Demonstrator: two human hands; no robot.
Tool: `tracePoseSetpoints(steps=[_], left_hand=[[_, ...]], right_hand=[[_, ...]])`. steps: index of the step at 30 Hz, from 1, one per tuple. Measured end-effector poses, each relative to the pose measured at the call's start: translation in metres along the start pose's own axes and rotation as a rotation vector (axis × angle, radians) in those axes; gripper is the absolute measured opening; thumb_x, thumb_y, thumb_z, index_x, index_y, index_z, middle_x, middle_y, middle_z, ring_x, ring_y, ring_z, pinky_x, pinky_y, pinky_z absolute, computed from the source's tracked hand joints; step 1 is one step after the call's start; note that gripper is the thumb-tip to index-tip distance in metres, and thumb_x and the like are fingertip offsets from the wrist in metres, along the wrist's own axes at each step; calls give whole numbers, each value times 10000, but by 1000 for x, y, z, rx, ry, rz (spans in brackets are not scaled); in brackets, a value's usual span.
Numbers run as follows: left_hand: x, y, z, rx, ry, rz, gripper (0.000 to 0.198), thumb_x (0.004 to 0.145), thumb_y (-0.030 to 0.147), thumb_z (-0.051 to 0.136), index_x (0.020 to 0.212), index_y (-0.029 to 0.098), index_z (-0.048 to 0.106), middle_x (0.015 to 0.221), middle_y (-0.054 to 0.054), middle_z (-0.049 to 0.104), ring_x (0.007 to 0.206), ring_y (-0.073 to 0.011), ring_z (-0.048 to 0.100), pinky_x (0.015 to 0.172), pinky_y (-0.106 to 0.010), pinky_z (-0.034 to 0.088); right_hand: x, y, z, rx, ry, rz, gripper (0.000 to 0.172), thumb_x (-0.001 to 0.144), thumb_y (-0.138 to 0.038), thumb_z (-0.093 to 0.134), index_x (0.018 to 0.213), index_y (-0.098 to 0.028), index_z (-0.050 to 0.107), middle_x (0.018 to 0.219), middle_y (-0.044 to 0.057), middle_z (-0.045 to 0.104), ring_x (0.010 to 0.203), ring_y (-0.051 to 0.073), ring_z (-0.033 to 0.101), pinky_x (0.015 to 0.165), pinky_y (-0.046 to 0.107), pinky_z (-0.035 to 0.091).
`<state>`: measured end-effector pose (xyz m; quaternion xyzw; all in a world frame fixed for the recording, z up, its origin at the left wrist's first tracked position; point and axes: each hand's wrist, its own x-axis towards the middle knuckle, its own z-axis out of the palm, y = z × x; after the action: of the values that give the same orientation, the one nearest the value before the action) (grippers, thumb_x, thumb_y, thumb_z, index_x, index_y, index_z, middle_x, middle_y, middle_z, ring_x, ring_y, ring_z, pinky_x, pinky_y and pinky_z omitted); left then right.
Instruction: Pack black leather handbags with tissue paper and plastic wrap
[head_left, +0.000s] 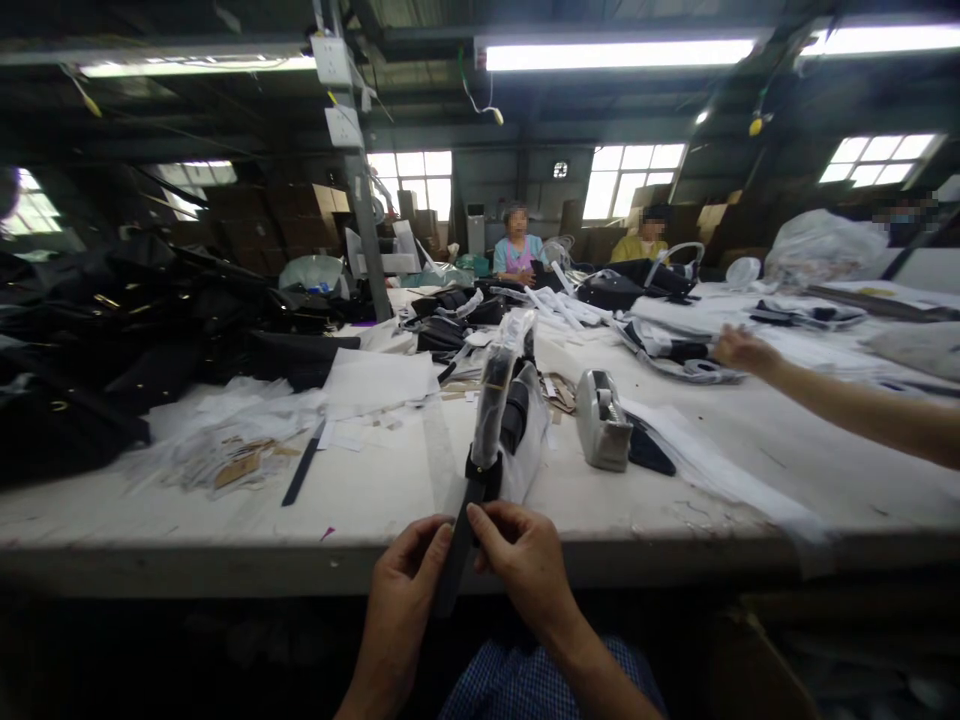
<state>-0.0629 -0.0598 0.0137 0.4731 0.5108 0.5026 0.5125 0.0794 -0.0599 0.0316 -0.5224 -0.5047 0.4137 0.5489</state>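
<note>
Both my hands hold a black strap point(459, 540) at the table's near edge. My left hand point(405, 585) is closed round its lower part. My right hand point(521, 555) pinches it just above, fingers pressed together. The strap rises to a black buckle point(484, 470) and continues up as a black piece wrapped in clear plastic point(501, 385), which leans upright over the white table point(390, 490).
A grey tape dispenser point(602, 420) stands right of the strap. Black bags point(97, 350) pile at the left, with papers and tags point(232, 440) beside them. Another person's arm point(840, 405) reaches across from the right. Two people sit at the far end.
</note>
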Motion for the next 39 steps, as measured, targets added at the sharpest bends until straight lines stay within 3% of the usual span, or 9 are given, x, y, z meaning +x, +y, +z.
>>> tracePoseSetpoints(steps=[7, 10, 15, 20, 23, 30, 35, 39], left_hand=[[2, -2, 3, -9, -9, 49, 394, 761, 506, 746, 980, 180, 717, 979, -61, 752, 928, -229, 689, 833, -292, 523], [3, -2, 2, 55, 14, 119, 359, 786, 488, 727, 981, 187, 716, 962, -54, 756, 905, -223, 697, 804, -288, 535], [4, -4, 3, 132, 44, 237, 258, 813, 435, 717, 948, 215, 723, 926, -27, 742, 876, -195, 681, 790, -267, 524], [0, -3, 4, 283, 84, 517, 123, 878, 317, 669, 967, 261, 732, 949, -7, 704, 897, -163, 656, 823, -246, 509], [-3, -4, 5, 392, 96, 713, 168, 905, 230, 636, 1042, 276, 722, 944, -3, 680, 871, -141, 661, 795, -217, 528], [0, -11, 1, 569, 75, 979, 330, 921, 122, 589, 1224, 234, 658, 982, -31, 634, 873, -123, 654, 785, -169, 542], [-1, -5, -4, 733, 64, 1078, 336, 950, 96, 528, 1262, 176, 625, 952, -47, 630, 870, -115, 649, 797, -159, 531], [-2, -5, -5, 809, 72, 1096, 369, 955, 115, 527, 1313, 184, 588, 965, -55, 667, 874, -130, 670, 805, -180, 543]], right_hand=[[0, 4, 2, -9, -8, -3, 329, 856, -464, 657, 772, -154, 728, 584, 18, 669, 455, 130, 602, 463, 205, 430], [1, 4, 2, 20, -18, 3, 337, 855, -471, 657, 777, -152, 731, 612, 24, 682, 456, 123, 597, 455, 199, 424], [4, 4, 4, 34, -4, 15, 384, 861, -499, 641, 743, -146, 732, 496, 4, 622, 409, 110, 556, 434, 192, 401], [7, 7, 4, 44, -1, 47, 407, 852, -499, 641, 651, -149, 696, 449, 4, 599, 389, 108, 536, 418, 191, 386], [9, 8, 4, 82, -1, 80, 456, 840, -547, 635, 603, -157, 656, 445, 17, 604, 382, 120, 541, 396, 199, 383], [12, 3, 6, 140, -9, 127, 506, 796, -606, 665, 558, -161, 637, 445, 39, 613, 382, 133, 557, 391, 208, 412], [8, -1, 7, 232, -35, 155, 579, 794, -687, 609, 590, -146, 639, 507, 58, 636, 378, 143, 580, 364, 214, 409], [7, -3, 5, 104, -66, 98, 492, 808, -610, 652, 615, -157, 652, 444, 34, 607, 373, 136, 557, 382, 211, 408]])
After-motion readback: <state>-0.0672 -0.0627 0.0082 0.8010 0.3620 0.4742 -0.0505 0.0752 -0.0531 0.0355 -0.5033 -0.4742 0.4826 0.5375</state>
